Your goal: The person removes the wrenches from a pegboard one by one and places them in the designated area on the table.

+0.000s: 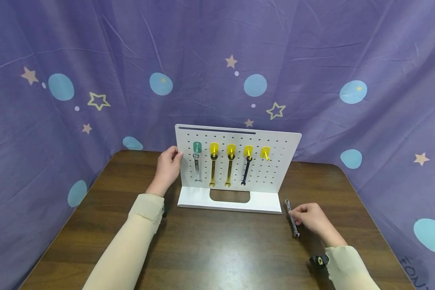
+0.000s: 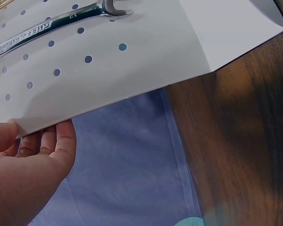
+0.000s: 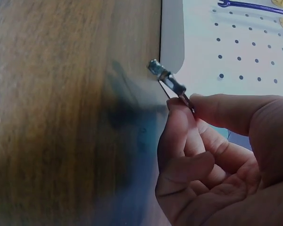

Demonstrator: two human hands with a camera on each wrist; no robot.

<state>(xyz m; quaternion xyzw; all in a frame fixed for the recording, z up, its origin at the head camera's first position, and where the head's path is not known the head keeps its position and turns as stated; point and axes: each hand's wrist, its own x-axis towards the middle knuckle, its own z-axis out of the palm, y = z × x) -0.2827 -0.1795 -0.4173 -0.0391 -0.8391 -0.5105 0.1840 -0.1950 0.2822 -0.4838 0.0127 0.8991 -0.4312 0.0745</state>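
Note:
A white pegboard (image 1: 275,173) stands upright on its base. My left hand (image 1: 168,166) pinches the board's left edge, thumb on the front and fingers behind, as the left wrist view shows. Between thumb and fingertips of my right hand (image 1: 311,219) is a silver wrench (image 1: 292,219), held to the right of the base. In the right wrist view the wrench (image 3: 172,84) points away from the fingertips. From the board's hooks hang a silver wrench (image 1: 197,169), two gold wrenches, one a gold wrench (image 1: 213,171) and the other a gold wrench (image 1: 229,171), and a dark blue wrench (image 1: 245,171).
The rightmost yellow hook (image 1: 265,153) carries no wrench. A green hook (image 1: 197,146) is at the far left of the row. The brown wooden table (image 1: 217,249) lies under everything, with a purple patterned curtain (image 1: 210,52) behind and at the sides.

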